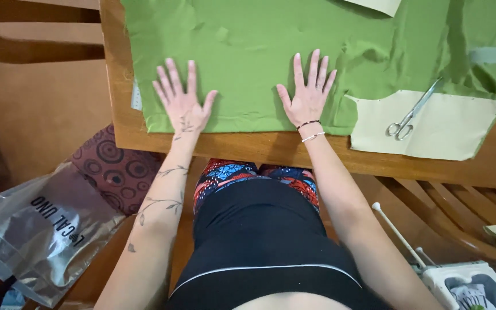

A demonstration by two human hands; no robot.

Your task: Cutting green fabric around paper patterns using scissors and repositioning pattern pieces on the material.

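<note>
- Green fabric [248, 51] spread flat over the wooden tabletop [259, 148], near hem running left to right just inside the near edge, long axis across the view and carrying on past the right side.
- Left hand [182, 103] pressed palm-down on the cloth near its left corner, fingers [170, 72] splayed open and pointing away from the body, gripping nothing.
- Right hand [308, 95] likewise flat on the cloth, fingers [312, 66] spread wide and pointing away, holding nothing; two thin bracelets [310, 130] at the wrist.
- Cream paper pattern piece [454, 129] lying on the cloth's right part, just beside the right hand, near edge reaching past the fabric.
- Silver scissors [413, 110] resting on that paper, handles toward the body, blades aimed up and to the right.
- Shiny silver bag [35, 235] down at lower left on the floor side, mouth not visible, contents impossible to tell.
- White sewing machine [466, 284] at lower right, with a thin white rod [397, 232] slanting up from it.
</note>
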